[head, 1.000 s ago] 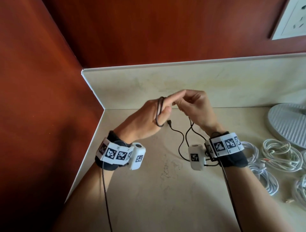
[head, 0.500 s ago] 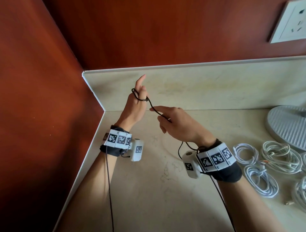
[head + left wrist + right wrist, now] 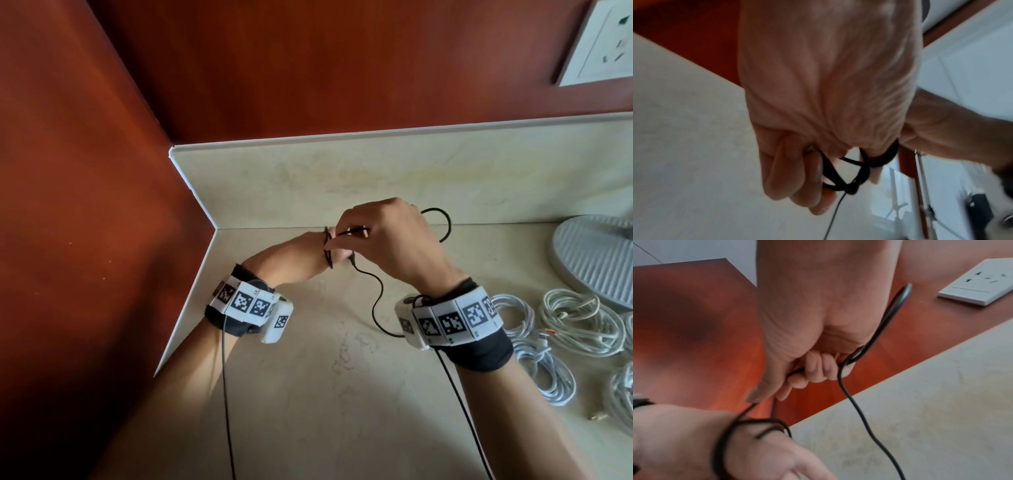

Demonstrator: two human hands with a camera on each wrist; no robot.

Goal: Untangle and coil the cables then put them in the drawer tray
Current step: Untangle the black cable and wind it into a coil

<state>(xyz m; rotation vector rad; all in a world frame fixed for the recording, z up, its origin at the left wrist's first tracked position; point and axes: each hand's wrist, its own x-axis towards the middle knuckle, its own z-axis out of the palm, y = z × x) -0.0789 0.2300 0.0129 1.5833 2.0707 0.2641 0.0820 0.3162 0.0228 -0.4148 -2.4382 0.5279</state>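
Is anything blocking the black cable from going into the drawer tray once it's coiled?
That can't be judged: no drawer tray shows in any view. The black cable is wound around the left hand, and the right hand holds its free run. White cable coils lie on the counter to the right.

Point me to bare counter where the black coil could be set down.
Bare: counter between the forearms, and the left strip along the wood panel. Crowded: right side, white cable coils and ribbed white base.
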